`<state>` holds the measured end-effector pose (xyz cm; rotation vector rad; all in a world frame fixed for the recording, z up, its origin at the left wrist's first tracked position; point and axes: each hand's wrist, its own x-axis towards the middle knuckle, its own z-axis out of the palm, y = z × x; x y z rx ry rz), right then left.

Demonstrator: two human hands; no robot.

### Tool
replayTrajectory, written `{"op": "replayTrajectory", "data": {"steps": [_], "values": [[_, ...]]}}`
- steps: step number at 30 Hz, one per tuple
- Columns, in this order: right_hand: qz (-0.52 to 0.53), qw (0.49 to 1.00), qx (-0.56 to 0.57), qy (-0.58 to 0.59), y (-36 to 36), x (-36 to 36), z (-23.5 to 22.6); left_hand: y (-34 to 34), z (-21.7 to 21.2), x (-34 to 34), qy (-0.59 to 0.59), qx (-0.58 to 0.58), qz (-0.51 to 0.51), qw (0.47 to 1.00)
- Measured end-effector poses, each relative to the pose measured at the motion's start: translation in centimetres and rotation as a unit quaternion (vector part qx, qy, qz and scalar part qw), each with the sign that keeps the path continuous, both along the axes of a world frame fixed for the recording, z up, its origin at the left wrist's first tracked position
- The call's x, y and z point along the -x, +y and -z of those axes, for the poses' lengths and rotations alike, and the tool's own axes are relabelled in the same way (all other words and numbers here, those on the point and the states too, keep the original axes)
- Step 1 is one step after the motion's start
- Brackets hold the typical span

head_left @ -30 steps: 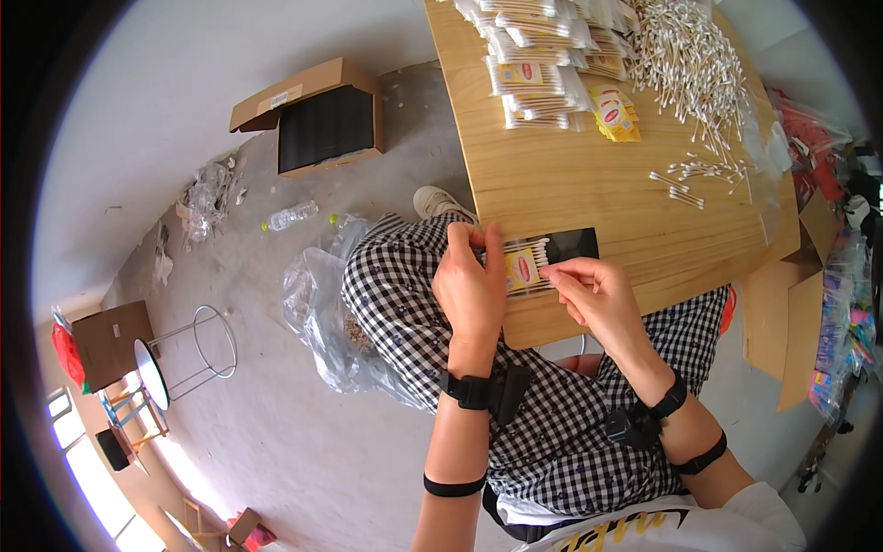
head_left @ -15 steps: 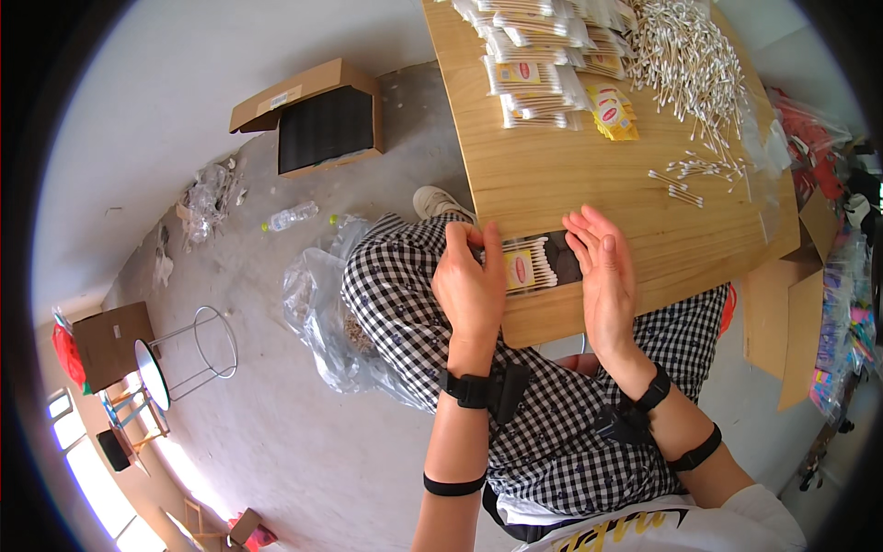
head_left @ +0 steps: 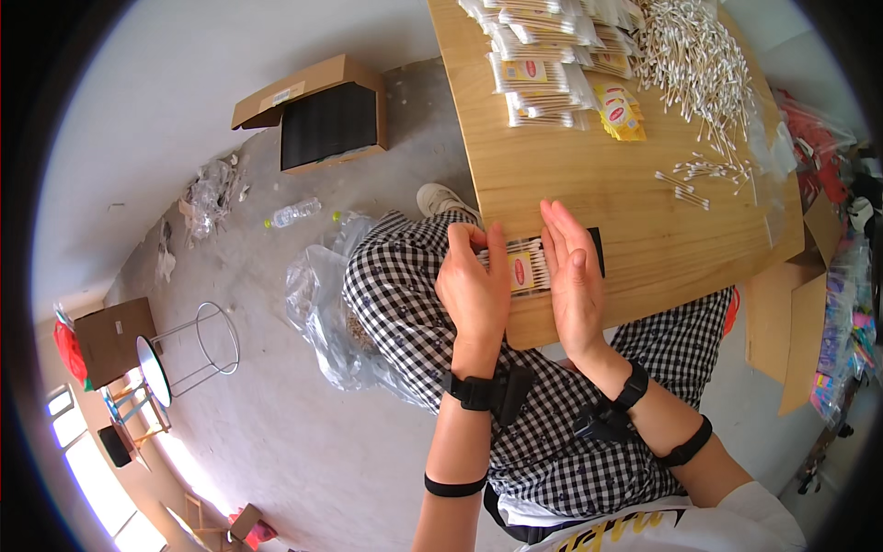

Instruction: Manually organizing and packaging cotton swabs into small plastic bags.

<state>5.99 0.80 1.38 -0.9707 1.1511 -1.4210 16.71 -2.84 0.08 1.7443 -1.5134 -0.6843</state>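
Near the table's close corner lies a clear packet of cotton swabs (head_left: 526, 269) with a small yellow-and-red card in it. My left hand (head_left: 474, 281) pinches the packet's left end with bent fingers and thumb. Flat and upright, my right hand (head_left: 575, 281) has its fingers stretched out, its palm side against or very near the white swab tips at the packet's right end. A black flat piece (head_left: 597, 250) shows from behind the right hand; most of it is hidden.
Filled swab packets (head_left: 538, 78) are stacked at the far left of the wooden table (head_left: 635, 276), beside yellow cards (head_left: 621, 115). A heap of loose swabs (head_left: 699, 69) lies farther right. Plastic bags (head_left: 322, 304), a stool (head_left: 154, 368) and an open carton (head_left: 331, 124) are on the floor.
My right hand has moved left, up to the packet's right end, and now covers part of the black piece. The left hand keeps its hold in nearly the same place.
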Motion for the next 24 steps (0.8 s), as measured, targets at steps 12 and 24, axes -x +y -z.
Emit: {"op": "replayTrajectory", "data": {"steps": [12, 24], "values": [[-0.026, 1.0, 0.011, 0.009, 0.2, -0.1, 0.0, 0.0, -0.5, 0.3, -0.016, -0.026, -0.009, 1.0], [-0.022, 0.999, 0.008, -0.044, 0.3, 0.3, 0.0, -0.6, 1.1, -2.0, 0.228, -0.074, -0.136, 0.961]]}}
